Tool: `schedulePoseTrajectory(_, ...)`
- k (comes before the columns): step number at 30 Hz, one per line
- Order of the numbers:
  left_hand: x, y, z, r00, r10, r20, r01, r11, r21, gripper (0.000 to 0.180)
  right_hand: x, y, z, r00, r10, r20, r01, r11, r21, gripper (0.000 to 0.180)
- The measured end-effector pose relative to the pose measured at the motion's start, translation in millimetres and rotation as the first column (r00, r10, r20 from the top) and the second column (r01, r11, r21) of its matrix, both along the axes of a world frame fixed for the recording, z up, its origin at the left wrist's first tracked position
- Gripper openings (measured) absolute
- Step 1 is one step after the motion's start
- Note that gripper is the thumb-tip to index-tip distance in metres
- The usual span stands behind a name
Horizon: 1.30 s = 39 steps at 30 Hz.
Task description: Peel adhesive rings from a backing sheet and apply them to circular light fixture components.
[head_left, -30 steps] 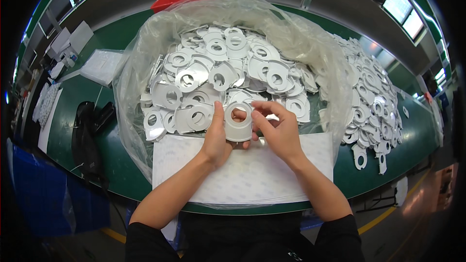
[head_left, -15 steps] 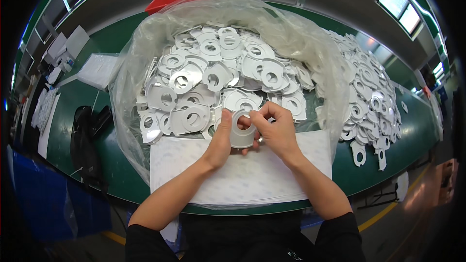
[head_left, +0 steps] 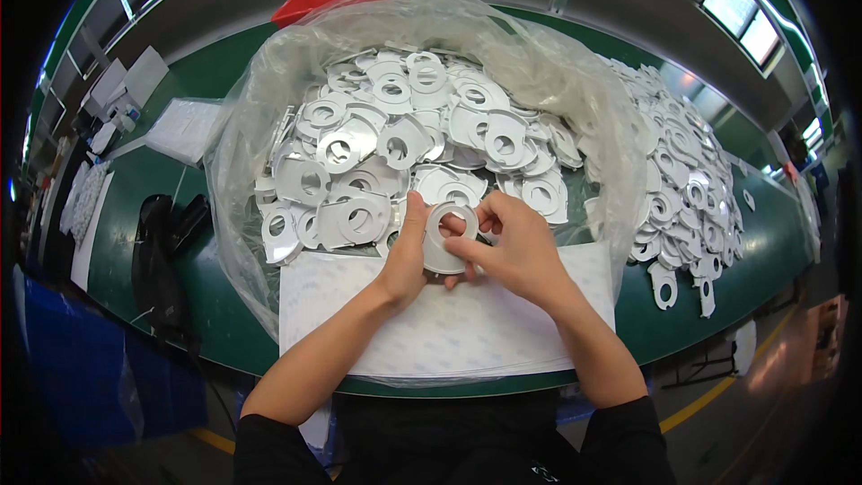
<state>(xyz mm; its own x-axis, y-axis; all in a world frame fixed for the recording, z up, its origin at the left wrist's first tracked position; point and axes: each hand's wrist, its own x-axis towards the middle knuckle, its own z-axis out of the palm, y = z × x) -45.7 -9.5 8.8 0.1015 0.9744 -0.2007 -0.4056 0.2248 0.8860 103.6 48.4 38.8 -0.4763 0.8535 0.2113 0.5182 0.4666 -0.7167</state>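
A white plastic part (head_left: 440,259) with a large round hole stands tilted up between my hands, over the near edge of the heap. My left hand (head_left: 404,259) grips it from the left, thumb along its side and fingertips showing beneath and behind it. On the other side, my right hand (head_left: 521,251) is closed at the rim, its thumb reaching across the front near the hole and its index finger bent at the upper right edge. Just beyond my hands lies a heap of similar white parts (head_left: 400,139), loose in a clear plastic bag (head_left: 256,117).
White sheets (head_left: 485,341) lie under my forearms at the green table's (head_left: 718,323) front edge. A second pile of white parts (head_left: 682,184) spreads at right. A red bin (head_left: 328,0) stands behind the bag; a black object (head_left: 154,260) and a clear plastic packet (head_left: 182,128) lie at left.
My right thumb has moved from the top of the part's ring down to its front near the hole. The part has shifted slightly left, still in my left hand.
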Motion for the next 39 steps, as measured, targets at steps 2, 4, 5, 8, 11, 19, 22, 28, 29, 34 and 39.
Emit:
schedulePoseTrajectory(2, -1.7, 2.0, 2.3, 0.999, -0.009, 0.047, 0.010, 1.000, -0.025, 0.076, 5.2, 2.8, 2.9, 0.993, 0.083, -0.087, -0.095, 0.985, -0.144, 0.028)
schedulePoseTrajectory(4, -3.8, 3.6, 2.7, 0.995, -0.045, 0.087, 0.051, 0.997, -0.065, 0.074, 5.2, 3.9, -0.3, 0.995, 0.052, -0.083, -0.064, 0.987, -0.149, 0.023)
schedulePoseTrajectory(5, -5.1, 4.1, 2.2, 0.995, -0.042, 0.087, 0.048, 0.997, -0.066, 0.074, 4.8, 4.2, -1.9, 0.997, 0.020, -0.079, -0.032, 0.987, -0.155, 0.019)
schedulePoseTrajectory(8, -7.6, 2.3, 7.5, 0.992, -0.086, 0.090, 0.092, 0.994, -0.065, 0.075, 0.5, 3.0, 1.6, 0.995, -0.029, -0.095, 0.011, 0.984, -0.178, 0.020)
schedulePoseTrajectory(11, -10.9, -2.7, 25.0, 0.991, -0.044, 0.125, 0.041, 0.999, 0.033, 0.061, 10.9, 22.8, 5.6, 0.933, -0.064, -0.354, -0.102, 0.897, -0.430, 0.018)
schedulePoseTrajectory(19, -78.6, -26.0, 57.2, 0.324, 0.380, -0.866, 0.034, 0.911, 0.412, 0.045, 86.5, 77.4, 48.3, 0.106, -0.375, -0.921, -0.025, 0.925, -0.379, 0.028)
schedulePoseTrajectory(22, -74.6, -29.6, 47.7, 0.051, 0.399, -0.915, 0.060, 0.914, 0.402, 0.049, 59.6, 55.2, 50.9, 0.354, -0.357, -0.864, 0.192, 0.932, -0.307, 0.028)
schedulePoseTrajectory(28, -73.4, -32.0, 34.4, -0.128, 0.390, -0.912, 0.108, 0.919, 0.378, 0.046, 8.2, -18.4, 33.9, 0.826, 0.564, 0.007, -0.561, 0.821, 0.104, 0.022)
schedulePoseTrajectory(29, -72.6, -29.6, 34.2, -0.123, 0.397, -0.909, 0.123, 0.915, 0.383, 0.048, 4.8, -32.5, 31.7, 0.775, 0.629, 0.058, -0.629, 0.777, -0.028, 0.022)
schedulePoseTrajectory(34, -78.7, -26.6, 42.7, -0.051, 0.408, -0.912, 0.115, 0.909, 0.401, 0.052, -1.7, -63.2, 15.5, 0.611, 0.696, 0.376, -0.728, 0.681, -0.078, 0.028)
schedulePoseTrajectory(39, -55.2, -17.3, 56.5, 0.717, 0.477, -0.509, -0.208, 0.843, 0.496, 0.051, -2.1, -63.5, 12.3, 0.639, 0.660, 0.395, -0.697, 0.714, -0.066, 0.024)
